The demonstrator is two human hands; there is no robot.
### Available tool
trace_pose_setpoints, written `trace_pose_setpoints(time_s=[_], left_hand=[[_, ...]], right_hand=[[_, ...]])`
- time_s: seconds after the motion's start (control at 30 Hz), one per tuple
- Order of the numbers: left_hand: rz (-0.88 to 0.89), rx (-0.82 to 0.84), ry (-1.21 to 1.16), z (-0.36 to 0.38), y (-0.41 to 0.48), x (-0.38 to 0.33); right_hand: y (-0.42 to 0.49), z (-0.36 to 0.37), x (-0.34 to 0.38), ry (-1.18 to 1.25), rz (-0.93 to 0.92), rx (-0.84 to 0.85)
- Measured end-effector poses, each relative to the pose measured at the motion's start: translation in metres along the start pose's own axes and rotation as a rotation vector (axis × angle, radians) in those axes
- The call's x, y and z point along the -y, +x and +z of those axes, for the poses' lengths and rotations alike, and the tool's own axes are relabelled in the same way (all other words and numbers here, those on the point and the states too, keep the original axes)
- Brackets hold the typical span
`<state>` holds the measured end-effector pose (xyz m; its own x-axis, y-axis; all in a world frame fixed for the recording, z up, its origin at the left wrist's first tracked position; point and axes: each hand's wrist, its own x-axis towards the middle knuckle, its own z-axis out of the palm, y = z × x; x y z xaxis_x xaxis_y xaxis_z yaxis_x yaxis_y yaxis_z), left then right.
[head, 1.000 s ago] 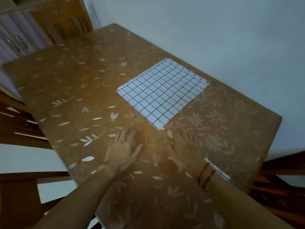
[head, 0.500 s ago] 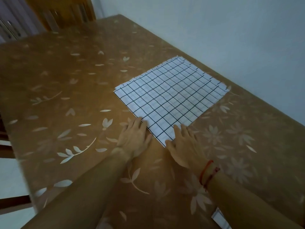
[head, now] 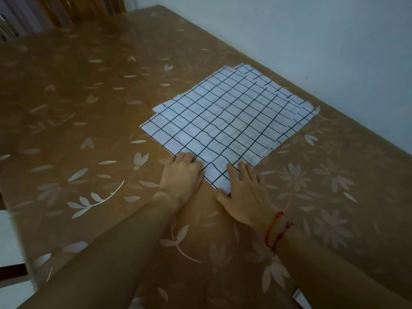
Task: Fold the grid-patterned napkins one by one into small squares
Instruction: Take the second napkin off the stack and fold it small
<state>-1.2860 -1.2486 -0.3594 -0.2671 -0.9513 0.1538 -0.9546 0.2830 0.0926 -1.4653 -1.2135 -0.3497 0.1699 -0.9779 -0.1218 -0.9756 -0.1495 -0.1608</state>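
White napkins point(head: 227, 121) look light and limp; take one by the near corner, where left hand point(head: 181, 173) curls its fingers, grip unclear; right hand point(head: 245, 190) lies flat.

On table point(head: 89, 112), right of centre: napkins point(head: 227, 121) in a loose stack, far corner close to wall point(head: 312, 41). At stack's near-left edge, touching it: left hand point(head: 181, 175). Flat on near corner, just right of that: right hand point(head: 243, 190). Behind table's far-left end: chair point(head: 78, 7). At near-right table edge: paper scrap point(head: 299, 299).
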Motion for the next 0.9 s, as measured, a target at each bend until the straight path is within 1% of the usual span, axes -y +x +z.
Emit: trace_pose_setpoints(time_s=[0.13, 0.27, 0.37, 0.47, 0.6, 0.63, 0.7, 0.77, 0.83, 0.9], left_hand=[[0.021, -0.041, 0.008, -0.006, -0.007, 0.002], [-0.006, -0.124, -0.144, -0.029, -0.023, 0.0], [-0.028, -0.141, -0.158, -0.051, -0.041, -0.002], [-0.041, -0.153, -0.143, -0.073, -0.062, -0.004], [-0.013, -0.157, -0.171, -0.093, -0.094, -0.006], [-0.011, -0.139, -0.195, -0.097, -0.104, -0.006], [-0.035, -0.039, -0.251, -0.107, -0.123, -0.004], [-0.044, 0.046, -0.275, -0.116, -0.143, -0.002], [-0.017, 0.07, -0.231, -0.125, -0.161, 0.003], [-0.007, 0.11, -0.173, -0.128, -0.174, 0.015]], right_hand=[[-0.006, 0.0, 0.005, -0.01, -0.013, -0.04], [-0.018, -0.005, 0.009, 0.004, -0.041, -0.073], [-0.032, -0.008, 0.011, -0.002, -0.031, -0.112], [-0.047, -0.012, 0.011, 0.036, -0.042, -0.236], [-0.07, -0.025, 0.01, 0.199, -0.158, -0.379], [-0.076, -0.029, 0.012, 0.245, -0.159, -0.386], [-0.088, -0.036, 0.015, 0.345, -0.154, -0.355], [-0.1, -0.042, 0.017, 0.402, -0.206, -0.353], [-0.108, -0.045, 0.014, 0.433, -0.272, -0.355], [-0.115, -0.048, 0.004, 0.542, -0.301, -0.305]])
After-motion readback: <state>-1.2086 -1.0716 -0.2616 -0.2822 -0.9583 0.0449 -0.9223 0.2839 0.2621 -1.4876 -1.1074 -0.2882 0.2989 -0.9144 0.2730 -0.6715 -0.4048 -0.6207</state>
